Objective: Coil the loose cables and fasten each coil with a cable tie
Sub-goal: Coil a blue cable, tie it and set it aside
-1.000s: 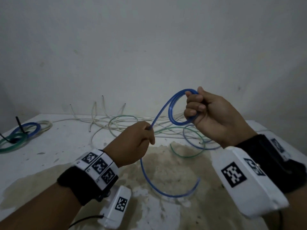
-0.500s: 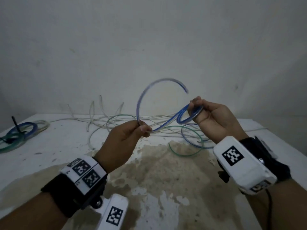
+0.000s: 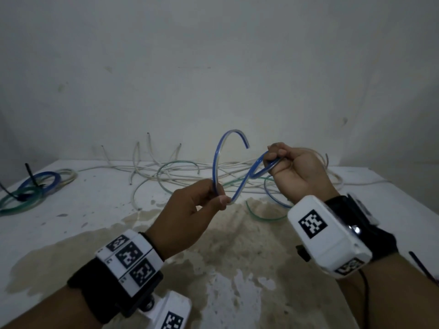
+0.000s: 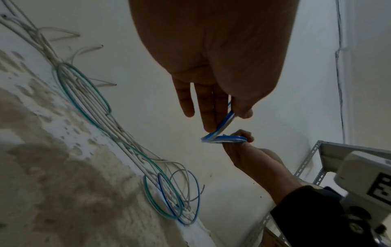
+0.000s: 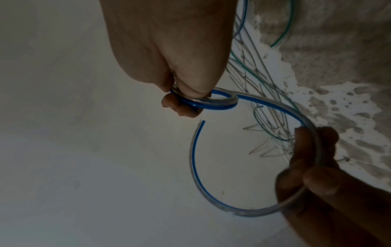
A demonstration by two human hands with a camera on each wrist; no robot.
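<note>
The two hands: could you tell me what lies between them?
A span of the blue cable runs from left hand to right hand, clearest in the head view.

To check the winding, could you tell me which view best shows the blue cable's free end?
The right wrist view: the blue cable ends unobstructed against the wall. The head view shows it small; the left wrist view hides it.

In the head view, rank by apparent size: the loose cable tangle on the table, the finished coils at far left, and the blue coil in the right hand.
1. Loose cable tangle: largest.
2. Finished coils.
3. Blue coil held by the right hand: smallest, though it sits nearer the camera.
</note>
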